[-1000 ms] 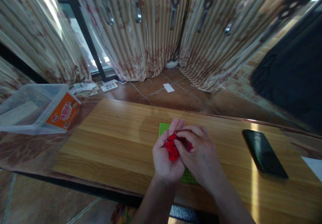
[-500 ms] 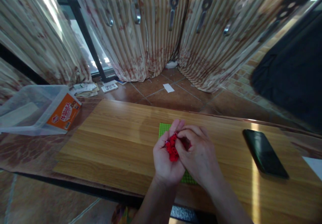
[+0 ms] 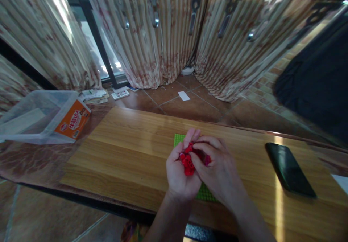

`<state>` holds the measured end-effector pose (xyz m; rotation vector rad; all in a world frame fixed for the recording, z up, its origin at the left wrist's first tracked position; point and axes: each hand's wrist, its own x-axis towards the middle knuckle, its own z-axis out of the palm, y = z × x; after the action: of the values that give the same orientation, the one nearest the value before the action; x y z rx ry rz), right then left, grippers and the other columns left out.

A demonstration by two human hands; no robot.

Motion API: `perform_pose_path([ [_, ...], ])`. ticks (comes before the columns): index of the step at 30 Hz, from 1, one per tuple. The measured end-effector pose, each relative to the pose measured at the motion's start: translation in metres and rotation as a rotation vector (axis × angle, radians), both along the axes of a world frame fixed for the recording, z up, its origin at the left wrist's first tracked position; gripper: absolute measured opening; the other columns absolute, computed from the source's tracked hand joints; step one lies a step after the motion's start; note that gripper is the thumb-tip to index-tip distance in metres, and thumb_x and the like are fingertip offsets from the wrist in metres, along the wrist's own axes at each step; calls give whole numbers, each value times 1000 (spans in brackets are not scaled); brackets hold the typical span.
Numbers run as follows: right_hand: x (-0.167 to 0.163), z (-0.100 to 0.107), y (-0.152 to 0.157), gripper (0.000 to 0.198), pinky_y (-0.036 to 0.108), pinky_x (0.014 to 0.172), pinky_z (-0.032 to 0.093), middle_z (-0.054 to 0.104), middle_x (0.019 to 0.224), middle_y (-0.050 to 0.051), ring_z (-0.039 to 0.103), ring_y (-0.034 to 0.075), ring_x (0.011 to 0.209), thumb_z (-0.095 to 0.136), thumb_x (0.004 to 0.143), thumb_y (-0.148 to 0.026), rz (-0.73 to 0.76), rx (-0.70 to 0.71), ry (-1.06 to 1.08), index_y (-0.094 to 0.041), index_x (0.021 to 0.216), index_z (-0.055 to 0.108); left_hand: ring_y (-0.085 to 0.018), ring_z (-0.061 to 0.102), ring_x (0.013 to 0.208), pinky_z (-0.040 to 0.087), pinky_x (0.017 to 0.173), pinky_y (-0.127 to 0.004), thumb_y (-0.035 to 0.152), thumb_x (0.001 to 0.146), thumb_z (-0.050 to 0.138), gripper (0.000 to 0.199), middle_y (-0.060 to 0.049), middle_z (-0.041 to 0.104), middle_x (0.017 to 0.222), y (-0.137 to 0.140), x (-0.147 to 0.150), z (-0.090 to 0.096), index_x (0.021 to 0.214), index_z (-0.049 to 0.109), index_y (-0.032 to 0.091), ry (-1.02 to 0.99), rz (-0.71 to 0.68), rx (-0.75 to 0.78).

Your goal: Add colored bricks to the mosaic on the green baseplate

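Cupped palm up, my left hand (image 3: 179, 180) holds several small red toy bricks (image 3: 188, 165) heaped in its palm. Over it, my right hand (image 3: 216, 162) pinches one red brick (image 3: 189, 147) between thumb and forefinger, near the left fingers. A pinkish-red piece (image 3: 207, 160) shows beneath the right hand's curled fingers; whether it is held there I cannot tell. Below both hands lies a green studded baseplate (image 3: 207, 194), mostly covered by them, with one corner visible behind the left fingertips.
The baseplate rests on a wood-grain board (image 3: 122, 155). A black phone (image 3: 290, 169) lies at the right. At the left stands a clear plastic bin (image 3: 40, 126) with an orange label. Papers (image 3: 95, 96) lie beyond the board, and metal hooks (image 3: 153, 9) hang overhead.
My right fingertips have shifted slightly over the heap, and the pinched red brick shows more clearly. The whole view has moved a little. My left hand stays cupped.
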<state>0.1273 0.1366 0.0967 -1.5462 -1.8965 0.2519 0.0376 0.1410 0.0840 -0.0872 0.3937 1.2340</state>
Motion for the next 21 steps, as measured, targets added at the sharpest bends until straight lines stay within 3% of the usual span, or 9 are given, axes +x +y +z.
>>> perform_pose_path([
  [7, -7, -1, -1, 8, 40, 82, 47, 66, 94, 6, 55, 23, 93, 62, 75, -16, -98, 19, 84, -21, 77, 69, -20, 47, 129, 32, 111, -34, 29, 91, 37, 40, -9, 57, 133, -1, 3, 1, 118, 62, 14, -24, -3, -9],
  [12, -11, -3, -2, 8, 40, 83, 45, 66, 94, 6, 54, 23, 93, 63, 77, -19, -162, 60, 100, -22, 80, 69, -19, 49, 128, 36, 108, -32, 28, 91, 36, 40, -10, 58, 132, -1, 4, 2, 119, 61, 15, -25, -7, -33],
  [21, -12, 1, -2, 8, 39, 85, 45, 66, 93, 4, 54, 22, 94, 62, 79, -17, -106, 28, 104, -22, 78, 68, -18, 50, 126, 35, 109, -30, 26, 92, 34, 39, -9, 61, 128, 1, 3, 1, 111, 65, 14, -35, 27, -37],
])
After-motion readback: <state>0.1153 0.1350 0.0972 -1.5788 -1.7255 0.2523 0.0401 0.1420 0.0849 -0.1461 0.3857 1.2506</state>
